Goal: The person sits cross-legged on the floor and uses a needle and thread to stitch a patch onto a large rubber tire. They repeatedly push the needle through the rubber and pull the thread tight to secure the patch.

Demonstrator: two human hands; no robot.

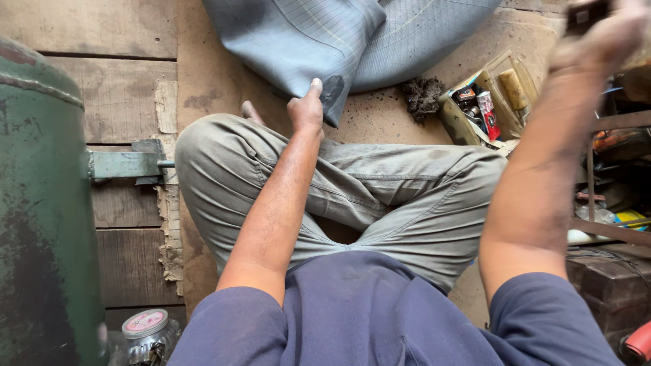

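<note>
1. Two bare arms came into the head view, with the person sitting cross-legged on a worn wooden floor (129,102), in olive trousers and a dark blue shirt.
2. Up front, the left hand (306,108) pinched the lower corner of a folded grey rubber inner tube (319,41), thumb pressed on top of the fold, just beside a dark round patch (333,88) on the rubber.
3. That tube lay on the floor ahead of the knees, its folded flap drooping toward the left knee and the rest curving away to the upper right.
4. Over on the right, the right hand (607,34) was raised high at the top corner and badly blurred; it looked clenched around a small dark object (584,12), though what that object was could not be made out.
5. Below that raised arm sat an open wooden box (456,122) crammed with small tools, tubes and a wooden handle, just beside the tube's edge.
6. Next to the box, a dark wad of fibre (423,95) rested on the floor, close against the tube.
7. Far left, a large green metal tank (41,224) filled the edge, a green bracket (125,165) jutting toward the left knee.
8. Down at the bottom, a glass jar with a pink-topped lid (144,324) stood beside the tank.
</note>
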